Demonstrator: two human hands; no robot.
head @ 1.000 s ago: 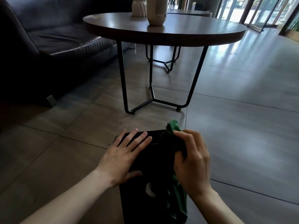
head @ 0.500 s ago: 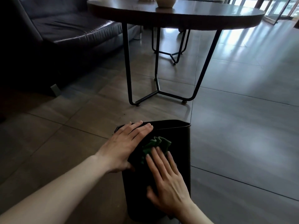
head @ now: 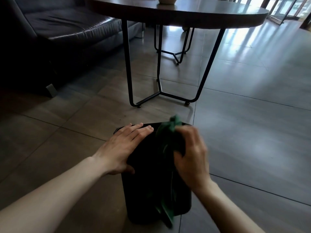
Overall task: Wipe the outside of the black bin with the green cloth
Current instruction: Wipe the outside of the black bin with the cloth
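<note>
The black bin [head: 144,187] stands on the tiled floor just in front of me, its near wall facing the camera. My left hand [head: 122,148] lies flat on the bin's upper left, fingers straight and reaching its rim. My right hand [head: 191,153] grips the green cloth [head: 170,130] near the bin's top right edge. A bunch of cloth pokes up above the fingers, and a long tail hangs down the bin's front almost to the floor. The right hand is blurred.
A round wooden table [head: 185,15] on thin black metal legs [head: 127,64] stands just beyond the bin, with a pale vase [head: 166,0] on top. A dark leather sofa [head: 58,31] fills the left. Open tiled floor [head: 252,123] stretches to the right.
Half a second ago my right hand pressed the cloth flat low on the bin's front. It has risen to the top right edge and curled around the cloth. My left hand stays put.
</note>
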